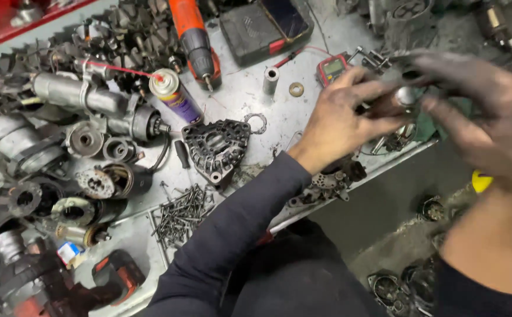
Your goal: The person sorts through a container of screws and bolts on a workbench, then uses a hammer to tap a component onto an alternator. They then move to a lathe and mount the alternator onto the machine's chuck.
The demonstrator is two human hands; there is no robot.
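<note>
Both my hands are up over the right end of a metal workbench (241,100), closed around one small dark metal part with a shiny round end (407,95). My left hand (341,117), greasy, in a dark sleeve, grips the part from the left. From the right and above, my right hand (479,114) covers it, blurred by motion. Most of the part is hidden between my fingers.
A black finned alternator housing (216,147), a pile of long bolts (182,214), a spray can with a red straw (175,95), an orange drill (194,38), a red multimeter (332,69) and several starter motors (85,100) lie on the bench. More parts lie on the floor at the lower right (408,282).
</note>
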